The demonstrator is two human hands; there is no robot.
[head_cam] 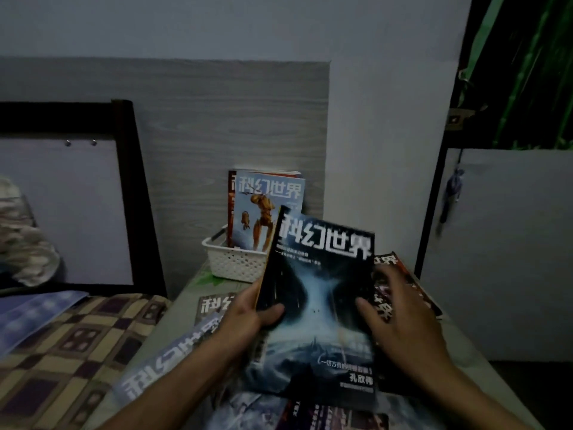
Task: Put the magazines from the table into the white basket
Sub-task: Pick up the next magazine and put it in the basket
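We've got the dark-cover magazine pinched at its spine in our left hand, tilted toward the white basket just ahead; right hand, fingers spread, steadies its edge.

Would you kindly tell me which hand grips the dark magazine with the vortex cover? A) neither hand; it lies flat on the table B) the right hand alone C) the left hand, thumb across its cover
C: the left hand curls round the dark magazine's left edge, thumb on the cover, while the right hand rests spread at its right side.
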